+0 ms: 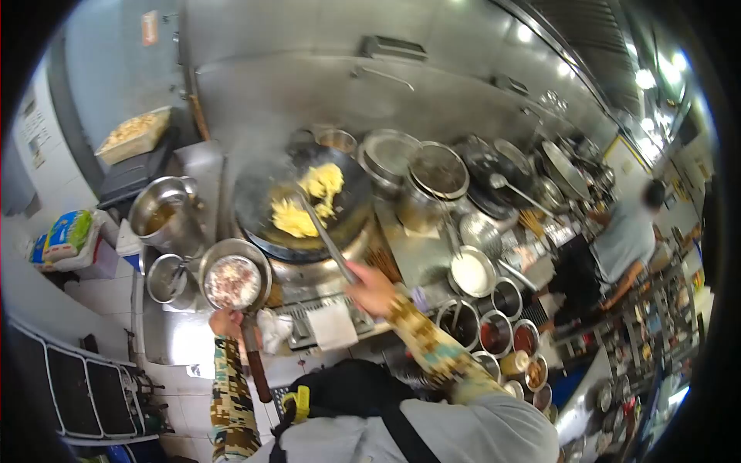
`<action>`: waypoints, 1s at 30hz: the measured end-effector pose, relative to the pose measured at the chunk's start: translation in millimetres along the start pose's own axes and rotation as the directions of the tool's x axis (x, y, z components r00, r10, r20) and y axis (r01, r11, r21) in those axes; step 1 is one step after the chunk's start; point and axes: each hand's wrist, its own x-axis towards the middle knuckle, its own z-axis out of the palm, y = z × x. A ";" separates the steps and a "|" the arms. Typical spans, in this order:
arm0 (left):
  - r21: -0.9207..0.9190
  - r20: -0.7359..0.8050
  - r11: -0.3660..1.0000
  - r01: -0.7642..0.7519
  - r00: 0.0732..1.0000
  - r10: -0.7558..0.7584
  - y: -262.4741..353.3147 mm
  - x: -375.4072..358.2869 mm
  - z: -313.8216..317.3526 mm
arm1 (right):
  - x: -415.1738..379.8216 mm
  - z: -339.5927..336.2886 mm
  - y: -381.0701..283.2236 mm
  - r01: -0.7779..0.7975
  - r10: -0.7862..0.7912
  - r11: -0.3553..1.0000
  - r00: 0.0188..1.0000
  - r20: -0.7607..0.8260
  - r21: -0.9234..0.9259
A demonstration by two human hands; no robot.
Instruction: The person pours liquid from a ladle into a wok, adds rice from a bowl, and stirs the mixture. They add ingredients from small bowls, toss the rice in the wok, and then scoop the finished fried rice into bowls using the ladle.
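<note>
My right hand [373, 291] is closed around the handle of a long metal wok tool [327, 241], whose head is hidden among the yellow scrambled eggs [296, 219]. The eggs lie in two clumps in a steaming black wok [255, 197] on the burner. To the left, the fingers of my left hand [226, 322] are closed on the near rim of a bowl of chopped reddish meat [233, 282]. That bowl sits inside a wider metal pan [263, 266] with a wooden handle [258, 376] pointing towards me.
A steel pot [164, 212] and a smaller pot [170, 282] stand left of the wok. Lidded pots [438, 171] and a pot of white contents [472, 275] are on the right, with several sauce containers [495, 332] nearer me. Another person [617, 247] stands far right.
</note>
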 end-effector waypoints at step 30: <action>-0.436 -0.104 0.828 0.352 0.895 -0.434 113.5 -37.7 46.6 | 22.8 28.0 33.2 -0.027 0.163 0.886 0.953 -0.257 0.462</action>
